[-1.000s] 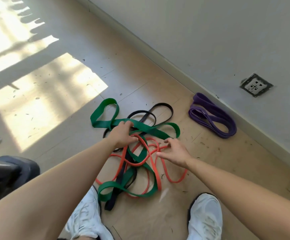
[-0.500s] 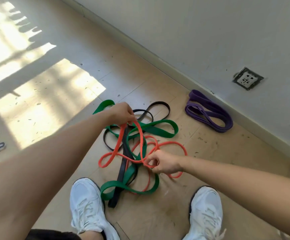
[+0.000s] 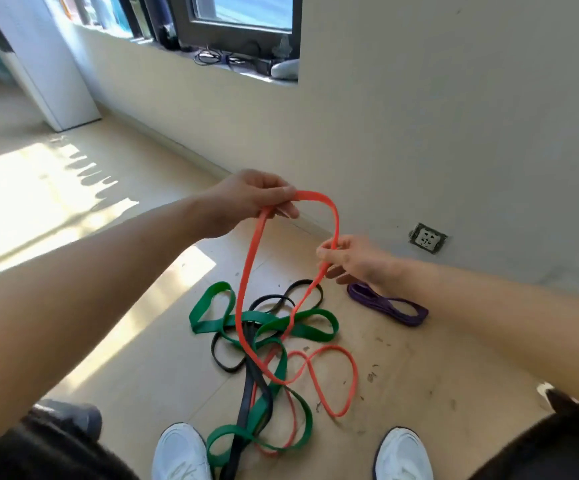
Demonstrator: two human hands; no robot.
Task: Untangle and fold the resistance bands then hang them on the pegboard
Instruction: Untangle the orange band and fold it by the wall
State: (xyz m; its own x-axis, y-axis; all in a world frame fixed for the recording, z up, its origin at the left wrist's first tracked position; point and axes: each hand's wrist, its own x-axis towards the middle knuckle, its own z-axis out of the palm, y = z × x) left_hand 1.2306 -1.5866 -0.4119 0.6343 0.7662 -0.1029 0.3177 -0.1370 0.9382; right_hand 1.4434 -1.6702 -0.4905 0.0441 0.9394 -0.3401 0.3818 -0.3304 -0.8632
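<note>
An orange resistance band (image 3: 248, 282) is lifted high off the floor. My left hand (image 3: 253, 199) pinches its top loop, and my right hand (image 3: 353, 259) grips it a little lower to the right. Its lower part trails down into a tangle on the floor, looped through a green band (image 3: 208, 318) and a black band (image 3: 248, 400). A folded purple band (image 3: 390, 304) lies apart by the wall, partly behind my right hand. No pegboard is in view.
My two white shoes (image 3: 180, 452) stand at the near edge of the tangle. A wall socket (image 3: 428, 238) sits low on the wall to the right. A window ledge (image 3: 243, 69) with cables and small items runs above. A white door (image 3: 49, 71) stands at back left.
Both hands have risen from floor level, pulling the orange band up out of the pile. The view has tilted up, showing the wall and window.
</note>
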